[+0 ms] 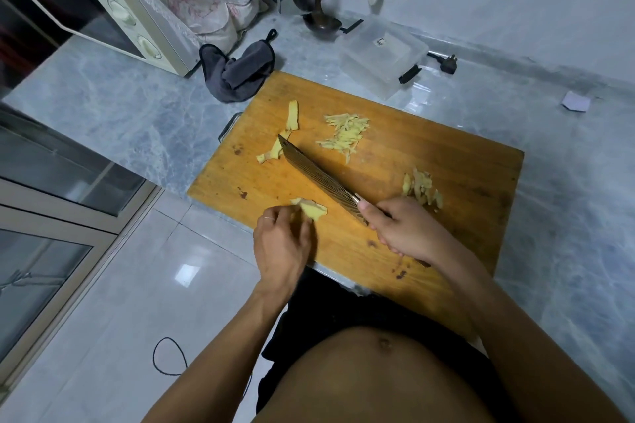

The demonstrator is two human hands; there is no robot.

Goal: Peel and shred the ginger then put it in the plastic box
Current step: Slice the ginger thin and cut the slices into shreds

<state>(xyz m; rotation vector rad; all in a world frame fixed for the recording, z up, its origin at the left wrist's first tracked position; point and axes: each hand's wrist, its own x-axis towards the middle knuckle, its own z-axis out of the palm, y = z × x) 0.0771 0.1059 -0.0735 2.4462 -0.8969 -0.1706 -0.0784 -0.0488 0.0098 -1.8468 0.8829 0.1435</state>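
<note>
— What's on your left side?

— My left hand (pixel 280 240) sits at the near left edge of the cutting board (pixel 446 161), fingers curled round a ginger piece (pixel 311 209) and pinning it to the wood. Those fingertips are my worry: the piece is small and irregular, so if it rolls as I cut, they end up under the edge.

— And the blade?

— The knife (pixel 319 175) lies slanted across the middle of the board, its tip by some ginger slices (pixel 278 144) toward the far left edge. My right hand (pixel 405 228) is clenched on the handle at the near edge. The tip is well apart from the piece I'm holding, so swinging it back could scatter those slices off the left edge.

— What's already shredded?

— One heap of shreds (pixel 345 134) toward the far edge, and peelings (pixel 422 189), I think, just beyond my right hand; a careless sweep could mix the two.

— The box?

— The plastic box (pixel 381 57) stands on the worktop just past the board's far right corner, and looks closed. I'd judge it needs opening first, or shreds spill on the worktop.
</note>
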